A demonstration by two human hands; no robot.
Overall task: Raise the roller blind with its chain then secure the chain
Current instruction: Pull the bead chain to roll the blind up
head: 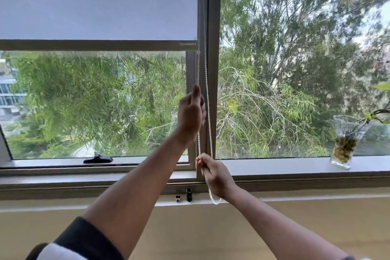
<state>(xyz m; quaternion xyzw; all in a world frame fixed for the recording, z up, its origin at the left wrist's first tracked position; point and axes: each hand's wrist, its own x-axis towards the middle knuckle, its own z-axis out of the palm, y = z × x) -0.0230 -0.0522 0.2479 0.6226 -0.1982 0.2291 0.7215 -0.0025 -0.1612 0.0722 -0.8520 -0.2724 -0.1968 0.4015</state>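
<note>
A pale yellow wall (pixel 190 228) fills the lower part of the view, below a grey window sill (pixel 295 181) that runs the full width. Nearest the camera, a dark sleeve with a white band (pixel 69 245) is seen on the left forearm, which is stretched up and forward. The right hand (pixel 215 175) is held low, just in front of the sill, its fingers closed on the white bead chain (pixel 207 99), whose bottom loop hangs just below that hand. The left hand (pixel 192 112) is raised higher, in front of the central window frame (pixel 214 59), and its fingers are closed around the left strand of the chain; this hand is somewhat blurred. Two small dark fittings (pixel 185 195) are seen under the sill, just left of the chain's loop. A black window latch (pixel 98 159) lies on the left sill, and a clear glass vase (pixel 346 141) holding a plant cutting stands at the far right. The roller blind (pixel 99 2) covers the upper part of the left pane, its bottom bar (pixel 97 45) lying level, with glass left bare beneath it. Green trees (pixel 285 69) are seen outside.
</note>
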